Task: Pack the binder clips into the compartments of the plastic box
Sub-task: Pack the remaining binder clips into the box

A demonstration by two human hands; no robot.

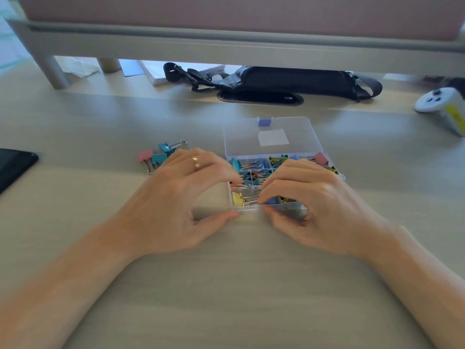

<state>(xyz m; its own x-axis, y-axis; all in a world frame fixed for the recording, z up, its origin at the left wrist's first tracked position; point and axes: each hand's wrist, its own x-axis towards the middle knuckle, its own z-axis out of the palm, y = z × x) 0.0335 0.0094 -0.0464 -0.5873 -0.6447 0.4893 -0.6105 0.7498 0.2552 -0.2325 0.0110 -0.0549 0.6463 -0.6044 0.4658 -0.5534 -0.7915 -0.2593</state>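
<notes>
Binder clips (254, 170) in several colours already sit in most visible compartments of the plastic box (249, 208), which rests mid-desk between the hands. The left hand (186, 187) grips its near-left corner, thumb on the near wall and fingers curled over the side rim. The right hand (317, 197) curls into the near compartment beside a yellow clip (237, 199); whether it pinches a clip or only the wall is unclear. A few loose clips (161, 154) lie just left, so packing looks nearly finished. The pale desk (226, 285) runs back past the open lid (251, 137) to a black bag (289, 81) under a raised shelf (226, 46).
</notes>
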